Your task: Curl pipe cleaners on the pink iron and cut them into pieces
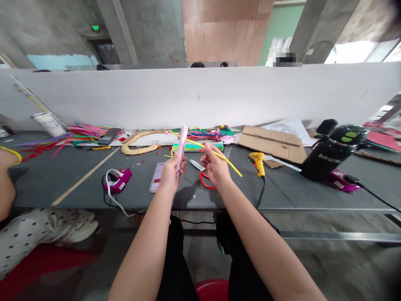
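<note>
My left hand [171, 170] is closed round a pale pink, rounded stick-like object [182, 142], held nearly upright; its exact kind I cannot make out. Between the fingers of my right hand [216, 165] is a yellow pipe cleaner [233, 166], which slants across behind or against the pink object; whether they touch is unclear. Beneath my left hand lies a phone [156, 179] with its screen lit. Scissors with red handles [204, 180] rest between my hands, partly covered by the right one. Bundled green pipe cleaners [196, 146] lie just beyond.
On the grey table [175, 198] a yellow glue gun [258, 162], cardboard [272, 142] and a black bin [332, 152] stand to the right. Leftward are a purple power strip [120, 182], a straw-coloured ring [138, 149] and colourful pipe cleaners [83, 136]. Another person's arm [6, 184] shows far left.
</note>
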Tool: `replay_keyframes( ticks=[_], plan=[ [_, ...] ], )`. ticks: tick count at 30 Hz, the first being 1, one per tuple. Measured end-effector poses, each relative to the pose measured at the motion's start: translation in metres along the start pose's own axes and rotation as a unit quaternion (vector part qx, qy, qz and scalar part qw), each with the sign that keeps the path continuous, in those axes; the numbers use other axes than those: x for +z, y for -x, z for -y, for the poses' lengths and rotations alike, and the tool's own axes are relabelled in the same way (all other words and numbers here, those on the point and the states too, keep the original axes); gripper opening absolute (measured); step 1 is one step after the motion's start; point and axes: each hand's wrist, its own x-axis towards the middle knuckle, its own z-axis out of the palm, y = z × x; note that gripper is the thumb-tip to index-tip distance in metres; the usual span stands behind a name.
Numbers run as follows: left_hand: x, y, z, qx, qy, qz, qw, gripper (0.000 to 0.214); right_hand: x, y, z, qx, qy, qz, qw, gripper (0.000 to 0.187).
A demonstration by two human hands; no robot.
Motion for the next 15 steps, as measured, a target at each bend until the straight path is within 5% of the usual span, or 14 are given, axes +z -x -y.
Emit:
replay_keyframes(
  ticks=[5,15],
  plan=[
    [-0.005,-0.001,0.000,0.019,-0.027,0.004,0.999,0.039,-0.013,-0.005,0.014,-0.013,-0.026,-0.080,0.996,0.034],
    [-0.008,-0.012,0.004,0.023,-0.046,-0.026,0.998,0.040,-0.036,-0.008,0.033,-0.033,-0.062,-0.108,0.992,0.025]
  ],
)
